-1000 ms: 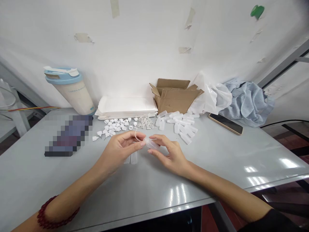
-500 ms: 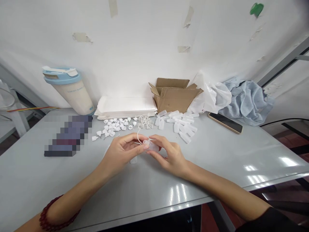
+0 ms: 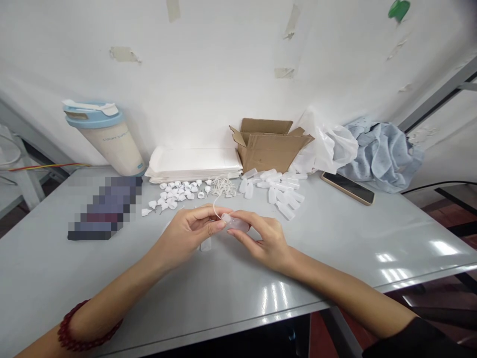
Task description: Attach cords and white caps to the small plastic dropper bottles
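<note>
A small translucent plastic bottle [image 3: 238, 224] lies tilted between my hands, its open neck toward the left. My right hand [image 3: 266, 236] grips its body between thumb and fingers. At the neck, my left hand [image 3: 196, 226] pinches a thin white cord [image 3: 215, 205], which curves up in a loop; the exact spot it grips is partly hidden. Beneath my left hand, another translucent piece [image 3: 205, 244] lies on the table. Beyond my hands are a pile of white cords [image 3: 223, 187], several white pointed caps [image 3: 173, 194] and a heap of translucent bottles [image 3: 285, 191].
Along the wall stand a blue-lidded cup [image 3: 108, 139], a stack of white trays [image 3: 196, 164], an open cardboard box [image 3: 274, 151] and a white plastic bag [image 3: 331, 146]. A phone [image 3: 348, 188] and blue cloth [image 3: 385, 154] lie right; a blurred-out dark item [image 3: 106, 209] lies left.
The bottle has turned slightly, showing more of its body and neck. My left thumb has shifted a little left at the neck. Both hands keep their hold.
</note>
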{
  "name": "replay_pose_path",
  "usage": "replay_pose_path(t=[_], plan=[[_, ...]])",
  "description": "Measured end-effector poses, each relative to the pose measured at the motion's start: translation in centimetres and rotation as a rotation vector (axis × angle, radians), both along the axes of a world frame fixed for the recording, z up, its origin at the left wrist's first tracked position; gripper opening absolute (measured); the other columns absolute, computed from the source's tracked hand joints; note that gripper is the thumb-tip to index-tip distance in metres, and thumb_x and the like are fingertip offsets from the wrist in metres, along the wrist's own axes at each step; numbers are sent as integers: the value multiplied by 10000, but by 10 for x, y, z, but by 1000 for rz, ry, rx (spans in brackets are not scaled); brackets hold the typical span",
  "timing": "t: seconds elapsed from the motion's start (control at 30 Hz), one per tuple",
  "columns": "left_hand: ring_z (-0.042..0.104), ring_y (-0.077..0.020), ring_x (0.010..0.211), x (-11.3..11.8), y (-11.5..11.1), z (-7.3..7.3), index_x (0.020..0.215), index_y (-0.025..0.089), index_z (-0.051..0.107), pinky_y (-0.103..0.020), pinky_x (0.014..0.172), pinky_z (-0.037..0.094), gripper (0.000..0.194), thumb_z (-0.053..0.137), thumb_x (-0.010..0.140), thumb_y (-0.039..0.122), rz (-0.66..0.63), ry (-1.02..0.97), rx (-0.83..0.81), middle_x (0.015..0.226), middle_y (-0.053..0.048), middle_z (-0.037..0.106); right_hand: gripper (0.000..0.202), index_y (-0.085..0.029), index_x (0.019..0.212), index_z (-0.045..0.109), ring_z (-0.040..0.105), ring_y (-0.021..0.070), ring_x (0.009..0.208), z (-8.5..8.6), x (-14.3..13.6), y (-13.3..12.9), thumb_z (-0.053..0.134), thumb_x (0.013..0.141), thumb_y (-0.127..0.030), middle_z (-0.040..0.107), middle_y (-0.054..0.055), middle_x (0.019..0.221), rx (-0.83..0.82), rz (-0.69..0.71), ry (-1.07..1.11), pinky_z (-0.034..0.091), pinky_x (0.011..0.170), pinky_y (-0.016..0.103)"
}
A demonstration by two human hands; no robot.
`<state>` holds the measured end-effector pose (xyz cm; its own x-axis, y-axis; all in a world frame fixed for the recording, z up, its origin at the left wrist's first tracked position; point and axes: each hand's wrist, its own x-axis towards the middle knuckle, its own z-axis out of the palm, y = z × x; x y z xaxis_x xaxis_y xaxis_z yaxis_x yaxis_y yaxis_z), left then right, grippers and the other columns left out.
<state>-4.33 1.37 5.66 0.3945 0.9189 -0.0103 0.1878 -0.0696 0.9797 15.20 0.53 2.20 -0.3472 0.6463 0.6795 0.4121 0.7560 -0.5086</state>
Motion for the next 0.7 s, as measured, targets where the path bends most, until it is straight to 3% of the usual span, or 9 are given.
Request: replay_pose_path(t=[0.27,0.47,0.7], plan=[[654,-239,1027,4,-3,1,1027,227,709,-345,914,523,276,671,818,403,50,-34,-25,1032,-44,726,235,-201,1109,599,668,96,645,4,-1,0,623,877,-175,746,26,920,3,-24,74,548,569,188],[670,-212,884,8,-5,3,894,197,698,-310,818,543,244,684,793,419,130,7,0,890,-36,717,211,-204,1108,586,667,108,658,3,-1,0,590,898,-225,737,27,897,-70,1,40,554,598,217],[659,-221,914,1,0,2,910,218,703,-302,775,541,232,659,814,424,59,64,14,943,-36,714,312,-207,1226,540,658,117,686,0,-1,0,539,919,-261,726,33,868,-192,72,34,560,645,254]])
